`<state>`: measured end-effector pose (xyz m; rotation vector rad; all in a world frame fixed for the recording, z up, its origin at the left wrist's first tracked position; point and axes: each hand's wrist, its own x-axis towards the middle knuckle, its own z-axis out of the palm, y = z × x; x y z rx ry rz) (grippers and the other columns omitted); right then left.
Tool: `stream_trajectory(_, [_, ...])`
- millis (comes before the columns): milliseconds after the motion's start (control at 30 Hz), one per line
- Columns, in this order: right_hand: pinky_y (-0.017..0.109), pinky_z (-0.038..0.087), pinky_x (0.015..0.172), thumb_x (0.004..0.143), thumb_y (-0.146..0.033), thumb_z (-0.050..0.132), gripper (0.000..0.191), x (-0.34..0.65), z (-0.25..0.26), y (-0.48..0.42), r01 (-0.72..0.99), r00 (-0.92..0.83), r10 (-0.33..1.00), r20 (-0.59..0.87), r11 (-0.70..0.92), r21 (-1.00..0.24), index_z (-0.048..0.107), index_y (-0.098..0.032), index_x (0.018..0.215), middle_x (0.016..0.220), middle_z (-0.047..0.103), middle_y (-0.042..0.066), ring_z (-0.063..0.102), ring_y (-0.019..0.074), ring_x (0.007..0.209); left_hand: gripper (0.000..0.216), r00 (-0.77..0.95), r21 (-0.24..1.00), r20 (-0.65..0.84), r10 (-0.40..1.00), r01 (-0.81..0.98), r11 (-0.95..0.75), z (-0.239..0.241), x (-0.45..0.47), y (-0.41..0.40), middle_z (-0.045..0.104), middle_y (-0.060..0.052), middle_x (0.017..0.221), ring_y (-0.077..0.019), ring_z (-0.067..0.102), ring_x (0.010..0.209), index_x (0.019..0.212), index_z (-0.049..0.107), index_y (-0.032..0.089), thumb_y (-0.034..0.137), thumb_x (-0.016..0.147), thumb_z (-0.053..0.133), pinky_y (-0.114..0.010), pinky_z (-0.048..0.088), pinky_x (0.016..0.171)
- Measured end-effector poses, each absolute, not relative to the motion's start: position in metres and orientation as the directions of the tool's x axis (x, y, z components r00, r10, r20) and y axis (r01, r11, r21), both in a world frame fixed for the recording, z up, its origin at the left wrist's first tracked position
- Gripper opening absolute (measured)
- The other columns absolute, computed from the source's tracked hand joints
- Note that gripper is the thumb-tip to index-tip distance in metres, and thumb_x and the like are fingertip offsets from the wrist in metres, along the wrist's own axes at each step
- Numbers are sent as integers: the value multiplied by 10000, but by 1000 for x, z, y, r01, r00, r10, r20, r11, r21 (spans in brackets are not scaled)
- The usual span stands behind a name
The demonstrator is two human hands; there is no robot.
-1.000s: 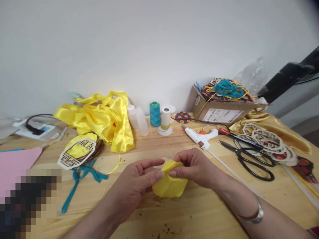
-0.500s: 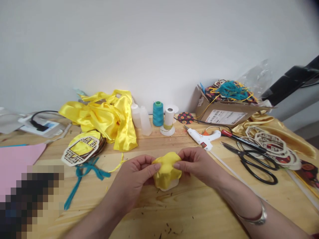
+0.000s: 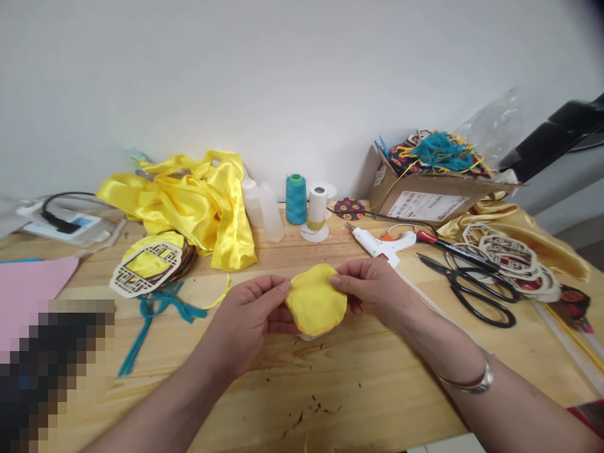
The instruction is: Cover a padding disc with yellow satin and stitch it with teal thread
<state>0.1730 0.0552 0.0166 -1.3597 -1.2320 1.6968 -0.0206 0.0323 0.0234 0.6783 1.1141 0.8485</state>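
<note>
I see a craft workspace: a wooden table [image 3: 368, 390] against a bare white wall [image 3: 283, 75], strewn with yellow satin [image 3: 198, 201], thread spools [image 3: 296, 199], a hot glue gun [image 3: 380, 242], black scissors [image 3: 476, 292], laser-cut wooden frames [image 3: 512, 259], a fabric-covered disc [image 3: 315, 303] and a cardboard box [image 3: 425, 202] of yarn scraps [image 3: 441, 150], with thread snippets [image 3: 302, 418] littering the tabletop.

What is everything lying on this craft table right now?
round yellow fabric-covered disc: one, yellow, held between both hands
satin cloth heap: one, yellow, back left
thread cone: one, teal, back centre
plastic squeeze bottles: two, whitish, beside the heap
hot glue gun: one, white, right of centre
scissors: one pair, black, right
cardboard box of yarn scraps: one, brown, back right
wooden lattice cutouts: one stack, pale, far right
paper sheet: one, pink, left edge
wooden table: one, light brown, under everything
left hand: one, pinching the disc's left edge
right hand: one, pinching its right edge
</note>
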Motion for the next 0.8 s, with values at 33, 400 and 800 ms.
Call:
stream_trajectory(33, [179,304,364,676,-379,671,250,173,17,55,72,-271,888,-371,-366,-928,628,-135,647,463,545,-32,433,50,374,148,206,816,-483,851,-247,522,23,-21,32,729,-39,650,-189,687,554,767,671,152,290,718,696,-299,560,528])
stream_trajectory(400, [159,286,328,688,-340,669,220,171,22,54,59,-292,891,-347,-346,-937,633,-127,642,461,552,-40,442,37,352,115,204,862,-453,868,-150,485,19,-20,31,733,-26,722,-163,670,622,757,694,160,238,686,739,-299,574,588])
stream_trajectory(800, [157,333,350,660,-247,687,125,176,15,61,101,-244,898,-366,-352,-931,633,-134,660,476,571,-39,452,41,379,95,66,923,-384,921,49,381,24,-22,33,688,28,640,-127,642,575,684,673,172,238,665,739,-241,563,573])
